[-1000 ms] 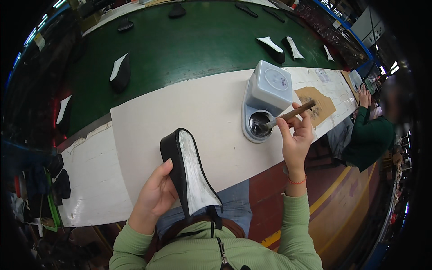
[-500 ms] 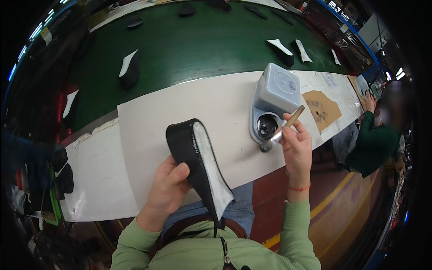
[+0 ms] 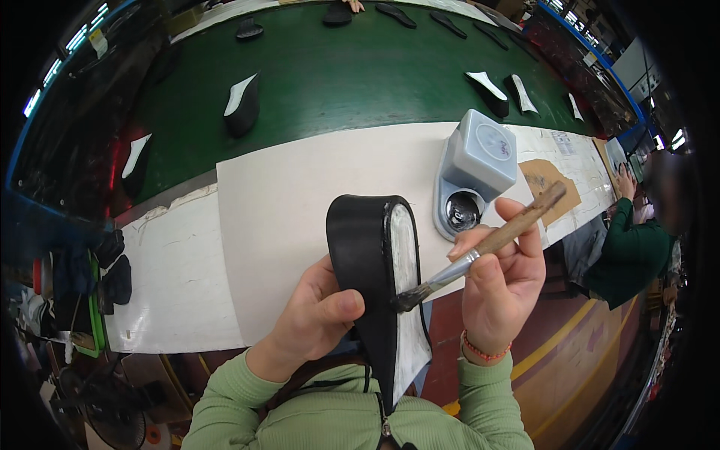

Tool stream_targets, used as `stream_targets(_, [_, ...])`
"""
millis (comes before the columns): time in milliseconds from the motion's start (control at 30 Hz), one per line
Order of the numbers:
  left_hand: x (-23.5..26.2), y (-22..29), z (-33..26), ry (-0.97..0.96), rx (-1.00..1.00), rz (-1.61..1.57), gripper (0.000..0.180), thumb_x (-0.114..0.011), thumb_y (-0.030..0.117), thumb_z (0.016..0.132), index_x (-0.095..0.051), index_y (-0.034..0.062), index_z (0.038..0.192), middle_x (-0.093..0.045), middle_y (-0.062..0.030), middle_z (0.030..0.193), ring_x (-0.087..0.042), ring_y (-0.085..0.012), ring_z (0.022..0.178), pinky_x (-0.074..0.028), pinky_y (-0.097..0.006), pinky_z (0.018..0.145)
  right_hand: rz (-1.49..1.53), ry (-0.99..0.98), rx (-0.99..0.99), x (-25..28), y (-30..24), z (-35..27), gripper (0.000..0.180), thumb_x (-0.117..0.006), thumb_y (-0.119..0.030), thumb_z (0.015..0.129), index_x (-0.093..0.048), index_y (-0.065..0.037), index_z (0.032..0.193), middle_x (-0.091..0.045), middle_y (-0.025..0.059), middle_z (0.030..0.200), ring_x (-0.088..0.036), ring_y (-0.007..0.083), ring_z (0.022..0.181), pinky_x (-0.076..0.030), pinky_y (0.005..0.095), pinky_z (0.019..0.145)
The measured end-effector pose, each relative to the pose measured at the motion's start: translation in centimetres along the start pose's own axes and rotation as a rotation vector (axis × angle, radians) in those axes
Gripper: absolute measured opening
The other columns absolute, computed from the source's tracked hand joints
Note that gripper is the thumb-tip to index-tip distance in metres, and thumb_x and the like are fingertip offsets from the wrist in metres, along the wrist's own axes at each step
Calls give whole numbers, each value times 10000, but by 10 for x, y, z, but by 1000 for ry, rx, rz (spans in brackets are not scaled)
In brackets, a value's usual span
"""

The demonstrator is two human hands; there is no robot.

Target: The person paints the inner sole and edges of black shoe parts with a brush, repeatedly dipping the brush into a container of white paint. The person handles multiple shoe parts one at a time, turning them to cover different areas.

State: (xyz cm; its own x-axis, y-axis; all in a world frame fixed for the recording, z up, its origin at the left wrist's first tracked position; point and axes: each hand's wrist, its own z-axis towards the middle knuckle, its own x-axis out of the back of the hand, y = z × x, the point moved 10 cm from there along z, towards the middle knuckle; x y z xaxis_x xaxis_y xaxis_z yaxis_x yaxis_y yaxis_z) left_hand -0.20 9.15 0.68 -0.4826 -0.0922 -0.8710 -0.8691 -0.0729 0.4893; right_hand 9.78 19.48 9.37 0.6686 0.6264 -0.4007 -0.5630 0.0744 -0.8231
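A black wedge-shaped shoe sole (image 3: 365, 259) with a white upper face stands on edge in front of me. My left hand (image 3: 319, 311) grips its left side, thumb laid across the black wall. In my right hand (image 3: 506, 277) is a wooden-handled brush (image 3: 491, 241), pinched between fingers and thumb. The dark, wet-looking bristles touch the sole where its black wall meets the white face. Behind the brush stands a pale blue plastic dispenser (image 3: 484, 146), its round well (image 3: 463, 210) holding a dark, shiny liquid.
White paper (image 3: 300, 180) covers the worktable. Beyond runs a green conveyor belt (image 3: 322, 82) carrying several soles, including one black-and-white sole (image 3: 242, 106). Brown cardboard (image 3: 551, 180) lies right of the dispenser. A person in a dark green sleeve (image 3: 611, 247) works at the right.
My right hand has brought the brush from beside the dispenser's well left and down onto the sole. The sole appears farther right, lifted nearer, with my left hand still on it.
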Motion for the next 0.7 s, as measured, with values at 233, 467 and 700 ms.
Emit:
stream_targets(233, [-5, 0, -2, 0, 7, 45, 639, -716, 124, 728, -387, -7, 1260, -527, -110, 1167, -519, -193, 1087, -412, -343, 950, -127, 86, 184, 1, -19, -4, 556, -651, -7, 783, -336, 44, 1237, -631, 201, 847, -621, 200, 787, -485, 283, 737])
stream_targets(467, [-3, 15, -2, 105, -174, 271, 698, -754, 199, 685, -399, -16, 1246, -541, -111, 1148, -550, -190, 1043, -452, -334, 905, -226, 112, 302, -1, -32, -10, 597, -680, -71, 779, -314, -14, 1247, -622, 185, 836, -587, 171, 731, -460, 265, 706])
stream_targets(700, [2, 23, -4, 136, -242, 342, 762, -775, 140, 687, -328, -27, 1282, -475, -96, 1163, -501, -173, 1072, -410, -310, 941, -211, 97, 227, -3, -27, -14, 595, -675, -60, 780, -311, -11, 1247, -622, 181, 825, -567, 140, 730, -452, 243, 678])
